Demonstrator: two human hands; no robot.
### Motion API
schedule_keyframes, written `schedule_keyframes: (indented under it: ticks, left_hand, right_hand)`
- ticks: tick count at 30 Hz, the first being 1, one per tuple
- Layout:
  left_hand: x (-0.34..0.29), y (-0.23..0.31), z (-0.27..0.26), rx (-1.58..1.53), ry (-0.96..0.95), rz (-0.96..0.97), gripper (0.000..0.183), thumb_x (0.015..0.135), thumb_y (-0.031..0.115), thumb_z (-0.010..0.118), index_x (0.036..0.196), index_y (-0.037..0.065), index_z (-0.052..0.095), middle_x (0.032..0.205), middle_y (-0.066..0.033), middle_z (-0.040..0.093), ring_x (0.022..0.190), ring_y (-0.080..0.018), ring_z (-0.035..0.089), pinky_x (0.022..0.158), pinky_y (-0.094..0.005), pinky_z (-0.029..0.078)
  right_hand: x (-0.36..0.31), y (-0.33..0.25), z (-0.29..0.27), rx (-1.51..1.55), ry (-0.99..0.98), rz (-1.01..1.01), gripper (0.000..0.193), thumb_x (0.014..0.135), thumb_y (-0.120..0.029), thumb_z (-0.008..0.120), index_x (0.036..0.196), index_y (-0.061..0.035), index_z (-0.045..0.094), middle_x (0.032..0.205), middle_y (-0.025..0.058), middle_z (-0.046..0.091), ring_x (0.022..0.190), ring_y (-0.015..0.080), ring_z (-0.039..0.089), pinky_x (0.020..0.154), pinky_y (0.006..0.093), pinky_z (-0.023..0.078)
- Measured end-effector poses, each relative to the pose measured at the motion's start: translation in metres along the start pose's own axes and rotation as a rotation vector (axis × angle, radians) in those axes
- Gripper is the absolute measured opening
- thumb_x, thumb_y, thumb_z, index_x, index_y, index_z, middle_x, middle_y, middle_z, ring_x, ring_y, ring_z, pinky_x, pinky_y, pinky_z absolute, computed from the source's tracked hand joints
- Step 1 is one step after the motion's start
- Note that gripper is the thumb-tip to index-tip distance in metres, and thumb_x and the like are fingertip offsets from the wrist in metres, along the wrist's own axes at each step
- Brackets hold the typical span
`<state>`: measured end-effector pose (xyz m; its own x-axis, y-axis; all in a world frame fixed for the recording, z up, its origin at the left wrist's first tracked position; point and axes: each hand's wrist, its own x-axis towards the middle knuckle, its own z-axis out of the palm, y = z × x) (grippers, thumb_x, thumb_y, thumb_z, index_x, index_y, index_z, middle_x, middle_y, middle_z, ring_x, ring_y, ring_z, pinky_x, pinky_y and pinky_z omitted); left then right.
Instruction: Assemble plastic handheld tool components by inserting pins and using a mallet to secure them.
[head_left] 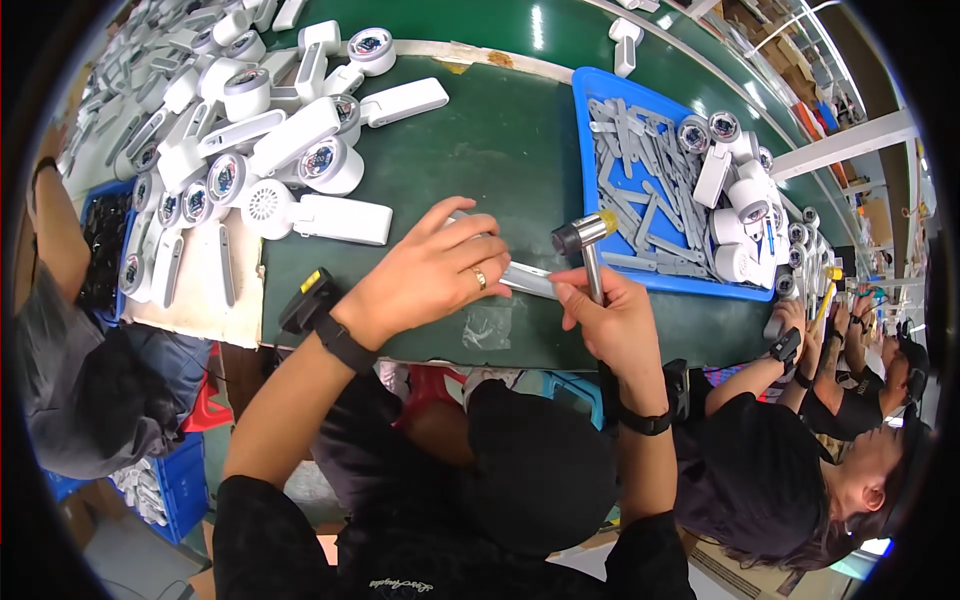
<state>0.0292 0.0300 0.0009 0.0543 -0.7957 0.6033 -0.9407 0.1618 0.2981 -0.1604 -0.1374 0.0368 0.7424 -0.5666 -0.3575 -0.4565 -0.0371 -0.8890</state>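
Observation:
My left hand (450, 262), with a ring on one finger, is closed over a long pale grey-and-white handle piece (528, 280) at the bench's near side. Its palm and fingers hide much of that piece. In my right hand (612, 318) is a small mallet (585, 234), held upright by its metal shaft. One mallet face is black, the other yellow. The right thumb and fingertips are close to the handle piece's right end; whether they touch it I cannot tell. A scrap of clear plastic (487, 327) lies on the green bench below my left hand.
White handheld-fan bodies (330, 165) are heaped at the left. To the right, a blue tray (583, 120) holds many grey strips (640, 170), with more fan bodies (745, 200) at its right side. Co-workers sit at the left and right (770, 470).

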Motion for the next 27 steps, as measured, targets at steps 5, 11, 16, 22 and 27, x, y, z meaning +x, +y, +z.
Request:
schedule_keyframes:
  ticks: [5, 11, 16, 22, 27]
  left_hand:
    - [-0.006, -0.003, -0.001, -0.055, -0.011, 0.126, 0.03, 0.083, 0.024, 0.082, 0.103, 0.005, 0.071, 0.094, -0.0037, 0.068, 0.106, -0.0234, 0.063, 0.1, -0.0438, 0.051]
    - [-0.004, -0.007, 0.002, -0.101, 0.049, 0.176, 0.033, 0.077, 0.02, 0.088, 0.1, 0.004, 0.071, 0.096, -0.0057, 0.07, 0.099, -0.0261, 0.067, 0.094, -0.0494, 0.056]
    - [-0.003, -0.007, 0.006, -0.08, 0.038, 0.204, 0.026, 0.081, 0.017, 0.085, 0.097, 0.003, 0.069, 0.091, -0.0049, 0.068, 0.099, -0.0224, 0.066, 0.095, -0.0493, 0.056]
    - [-0.002, -0.006, 0.004, -0.096, 0.039, 0.178, 0.023, 0.083, 0.016, 0.084, 0.093, 0.004, 0.068, 0.09, -0.0044, 0.068, 0.096, -0.0209, 0.067, 0.094, -0.0477, 0.057]
    - [0.0, -0.006, 0.003, -0.133, 0.016, 0.153, 0.02, 0.084, 0.015, 0.083, 0.091, 0.005, 0.068, 0.09, -0.0043, 0.068, 0.095, -0.0201, 0.067, 0.094, -0.046, 0.057]
  right_hand:
    - [-0.012, -0.001, 0.001, 0.044, -0.047, 0.053, 0.015, 0.099, -0.013, 0.071, 0.111, -0.0048, 0.076, 0.065, -0.001, 0.065, 0.041, 0.0008, 0.04, 0.038, 0.0215, 0.025]
    - [-0.011, -0.01, -0.001, 0.057, -0.068, 0.085, 0.019, 0.099, -0.013, 0.071, 0.116, -0.0054, 0.075, 0.064, -0.0017, 0.065, 0.042, 0.001, 0.041, 0.04, 0.0217, 0.027]
    - [-0.007, -0.017, -0.002, 0.001, -0.047, 0.152, 0.023, 0.098, -0.014, 0.072, 0.12, -0.0068, 0.074, 0.063, -0.0019, 0.064, 0.043, 0.0014, 0.042, 0.041, 0.022, 0.028]
    - [0.001, -0.014, -0.011, -0.069, -0.151, 0.235, 0.027, 0.102, -0.018, 0.068, 0.125, -0.0051, 0.071, 0.066, 0.0026, 0.068, 0.04, 0.0023, 0.041, 0.039, 0.0214, 0.029]
    - [0.003, 0.003, -0.018, 0.473, -0.343, 0.392, 0.034, 0.108, -0.022, 0.058, 0.132, -0.0002, 0.066, 0.084, 0.0137, 0.078, 0.037, 0.0022, 0.04, 0.036, 0.0196, 0.029]
